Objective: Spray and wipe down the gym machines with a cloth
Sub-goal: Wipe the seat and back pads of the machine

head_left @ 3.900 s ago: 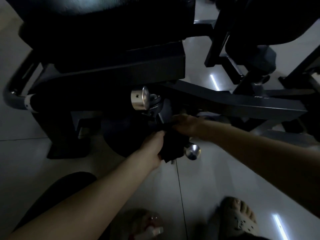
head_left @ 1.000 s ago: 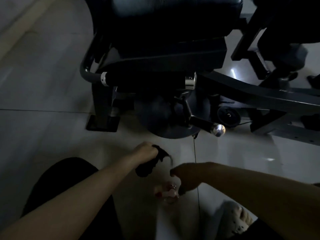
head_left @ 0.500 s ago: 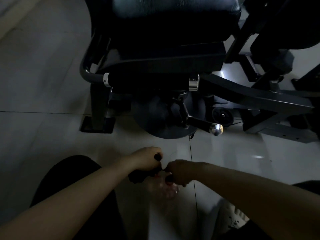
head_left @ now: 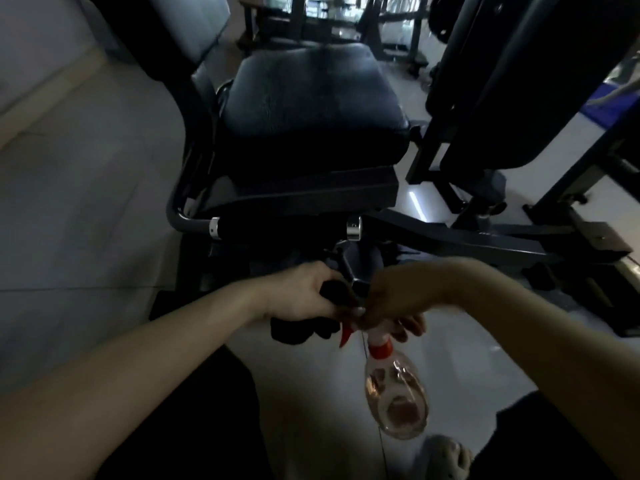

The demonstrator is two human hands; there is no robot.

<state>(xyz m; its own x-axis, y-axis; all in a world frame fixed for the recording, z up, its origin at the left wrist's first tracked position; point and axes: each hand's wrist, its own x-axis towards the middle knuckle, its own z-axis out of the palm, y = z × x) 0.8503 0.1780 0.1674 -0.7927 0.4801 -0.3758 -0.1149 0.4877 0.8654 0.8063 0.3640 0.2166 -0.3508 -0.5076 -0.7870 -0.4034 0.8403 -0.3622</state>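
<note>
Black cloth (head_left: 298, 332) in left hand (head_left: 297, 295)

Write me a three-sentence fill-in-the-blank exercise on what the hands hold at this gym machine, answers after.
1. The left hand grips a black ____.
2. The right hand holds a clear spray bottle, whose trigger is coloured ____.
3. The machine's padded seat, beyond both hands, is coloured ____.
Missing words: cloth; red; black.

Spray bottle (head_left: 394, 396) lifted off floor (head_left: 86, 209) by right hand (head_left: 398, 299); left hand (head_left: 298, 296), gripping cloth (head_left: 298, 332), drawn alongside.
</note>
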